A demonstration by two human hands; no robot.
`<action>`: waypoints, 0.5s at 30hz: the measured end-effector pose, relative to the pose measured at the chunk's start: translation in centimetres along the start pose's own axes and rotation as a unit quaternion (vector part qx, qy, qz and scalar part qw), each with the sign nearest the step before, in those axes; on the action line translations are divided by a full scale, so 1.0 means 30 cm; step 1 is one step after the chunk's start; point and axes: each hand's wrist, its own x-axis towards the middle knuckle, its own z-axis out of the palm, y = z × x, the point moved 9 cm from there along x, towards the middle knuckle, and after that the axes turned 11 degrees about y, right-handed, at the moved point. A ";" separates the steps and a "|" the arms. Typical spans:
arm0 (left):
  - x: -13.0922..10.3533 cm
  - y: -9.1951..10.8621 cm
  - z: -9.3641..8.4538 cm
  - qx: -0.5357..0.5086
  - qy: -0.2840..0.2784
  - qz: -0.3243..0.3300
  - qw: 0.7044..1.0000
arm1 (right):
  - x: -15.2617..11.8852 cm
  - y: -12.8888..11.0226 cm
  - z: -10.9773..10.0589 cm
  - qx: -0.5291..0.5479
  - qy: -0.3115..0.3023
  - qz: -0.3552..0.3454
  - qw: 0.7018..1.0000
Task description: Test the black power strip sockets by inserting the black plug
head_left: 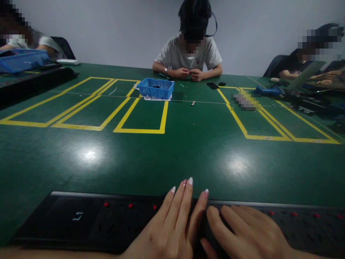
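Observation:
A long black power strip (81,219) lies across the near edge of the green table, with a row of red switches and an "L1" mark at its left end. My left hand (172,223) rests over its middle, fingers stretched out and lying flat. Right beside it, my right hand (242,230) is closed, with its fingers curled down against the strip. Whatever those curled fingers grip, if anything, is hidden beneath them. Part of the strip is covered by both hands.
Yellow tape outlines (140,131) mark the green table (188,154). A blue basket (156,89) holds dark items; another blue basket (24,61) stands far left. A person (188,54) sits opposite, hands together. Other people sit left and right. A black slotted piece (212,85) lies beyond.

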 end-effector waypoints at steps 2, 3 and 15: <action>-0.002 0.001 0.001 -0.002 -0.003 -0.005 1.000 | -0.007 -0.001 0.001 0.005 -0.006 -0.001 1.000; -0.004 0.001 0.003 -0.005 -0.008 -0.007 1.000 | -0.009 -0.002 -0.001 0.009 -0.005 -0.002 1.000; -0.007 -0.006 0.030 -0.133 -0.086 -0.084 0.984 | 0.013 -0.001 0.049 0.097 -0.119 0.071 0.986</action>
